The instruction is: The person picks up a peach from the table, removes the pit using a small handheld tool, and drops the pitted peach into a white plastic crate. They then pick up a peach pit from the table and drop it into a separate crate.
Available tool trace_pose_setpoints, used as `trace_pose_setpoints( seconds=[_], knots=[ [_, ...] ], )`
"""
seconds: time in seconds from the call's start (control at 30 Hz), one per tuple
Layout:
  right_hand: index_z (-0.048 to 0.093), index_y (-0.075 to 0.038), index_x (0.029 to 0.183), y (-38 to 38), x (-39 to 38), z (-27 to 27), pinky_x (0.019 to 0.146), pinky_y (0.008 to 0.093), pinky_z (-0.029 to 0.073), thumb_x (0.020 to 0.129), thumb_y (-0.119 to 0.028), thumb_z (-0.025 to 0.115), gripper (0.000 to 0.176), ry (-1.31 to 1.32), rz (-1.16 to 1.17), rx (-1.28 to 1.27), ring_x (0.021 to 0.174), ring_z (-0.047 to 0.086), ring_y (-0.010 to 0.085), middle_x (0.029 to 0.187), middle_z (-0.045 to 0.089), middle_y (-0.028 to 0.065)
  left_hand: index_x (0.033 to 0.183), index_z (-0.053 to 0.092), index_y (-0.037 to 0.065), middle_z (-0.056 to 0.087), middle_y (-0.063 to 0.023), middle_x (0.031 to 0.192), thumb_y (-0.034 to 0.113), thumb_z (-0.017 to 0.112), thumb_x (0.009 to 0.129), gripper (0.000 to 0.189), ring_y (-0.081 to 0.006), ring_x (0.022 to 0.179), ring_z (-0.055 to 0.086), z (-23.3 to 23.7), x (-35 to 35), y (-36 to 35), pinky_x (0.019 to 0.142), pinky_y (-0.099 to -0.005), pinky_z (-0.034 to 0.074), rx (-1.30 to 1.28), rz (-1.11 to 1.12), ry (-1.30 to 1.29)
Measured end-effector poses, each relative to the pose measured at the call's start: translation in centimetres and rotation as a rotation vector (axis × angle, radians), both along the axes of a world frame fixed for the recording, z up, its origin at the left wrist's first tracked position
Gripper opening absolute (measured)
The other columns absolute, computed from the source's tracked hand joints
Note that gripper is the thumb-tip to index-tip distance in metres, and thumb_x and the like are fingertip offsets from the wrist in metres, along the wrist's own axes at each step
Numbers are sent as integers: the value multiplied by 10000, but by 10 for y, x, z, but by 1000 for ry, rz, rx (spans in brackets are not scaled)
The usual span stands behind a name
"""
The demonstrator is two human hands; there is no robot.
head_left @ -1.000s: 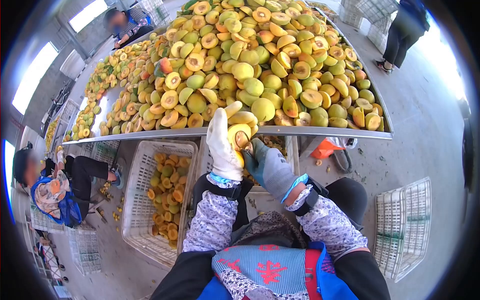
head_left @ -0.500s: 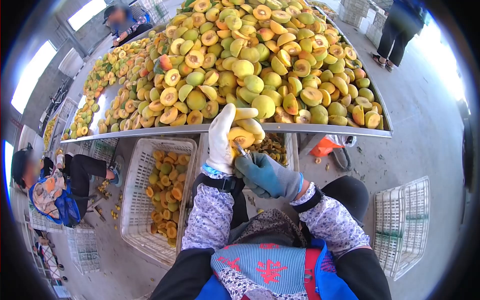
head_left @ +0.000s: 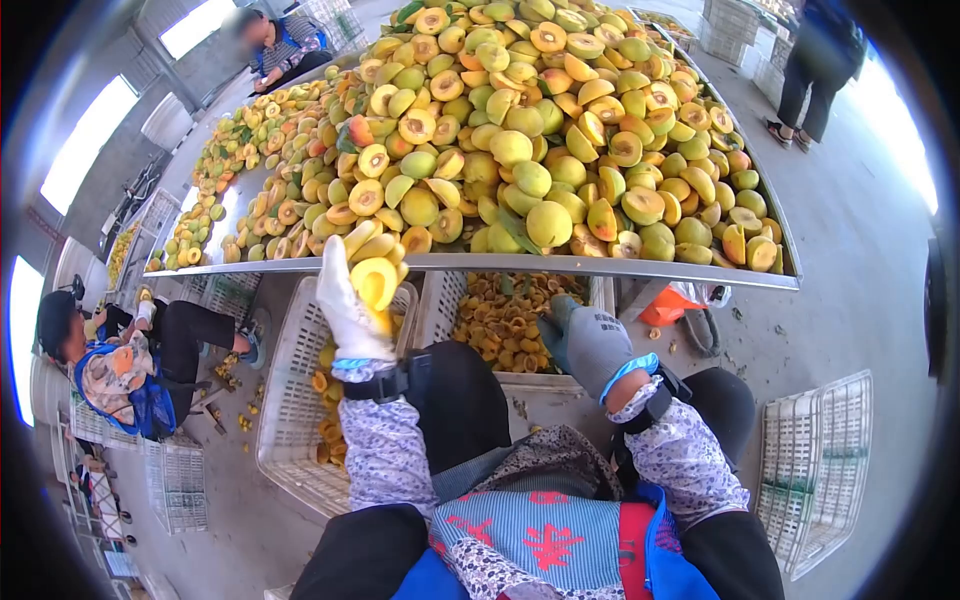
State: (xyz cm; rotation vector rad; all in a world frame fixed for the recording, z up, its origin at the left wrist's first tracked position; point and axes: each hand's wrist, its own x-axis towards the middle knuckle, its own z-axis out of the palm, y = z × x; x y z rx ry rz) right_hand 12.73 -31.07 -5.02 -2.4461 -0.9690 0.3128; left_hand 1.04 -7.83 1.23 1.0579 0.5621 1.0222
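My left hand (head_left: 350, 300), in a white glove, holds a pitted yellow peach half (head_left: 374, 282) with its cut face up, above the left white crate (head_left: 290, 440). My right hand (head_left: 590, 345), in a grey-green glove, is closed around a small pitting tool that is mostly hidden, over the rim of the middle crate (head_left: 520, 378), which holds pits and scraps. Just beyond both hands, a metal table (head_left: 600, 266) carries a big heap of whole and halved peaches (head_left: 520, 150).
A seated person (head_left: 110, 370) works at the left by more crates. Another person (head_left: 285, 45) sits at the table's far end, and a third (head_left: 820, 60) stands at the upper right. An empty white crate (head_left: 815, 470) stands on the floor to my right.
The hands have parted. My left hand carried the peach half leftward over the left crate, and my right hand dropped away to the right over the middle crate.
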Motion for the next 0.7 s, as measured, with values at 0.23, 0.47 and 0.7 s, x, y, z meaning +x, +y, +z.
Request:
trace_pose_setpoints(
  seconds=[0.23, 0.47, 0.7],
  knots=[
    [650, -67, 995, 10, -2, -1, 648, 522, 532, 932, -267, 666, 210, -104, 22, 283, 719, 679, 412, 789, 701, 210, 1193, 670, -48, 703, -258, 1132, 515, 635, 892, 639, -375, 1103, 652, -24, -12, 86, 990, -411, 474, 803, 408, 966],
    [643, -64, 979, 16, -3, -6, 649, 518, 523, 941, -272, 667, 213, -44, 92, 331, 727, 672, 420, 766, 688, 213, 1258, 626, 27, 682, -240, 1178, 481, 713, 816, 639, -378, 1142, 629, -43, 43, 81, 998, -462, 473, 980, 386, 1275],
    [637, -21, 1013, 33, -1, 9, 614, 460, 522, 962, -272, 658, 257, 333, 23, 875, 617, 670, 298, 749, 674, 189, 1454, 460, 3, 637, -148, 1310, 43, 808, 755, 781, -216, 1192, 624, 6, 32, -2, 1043, -342, 486, 1220, -224, 471]
  ],
)
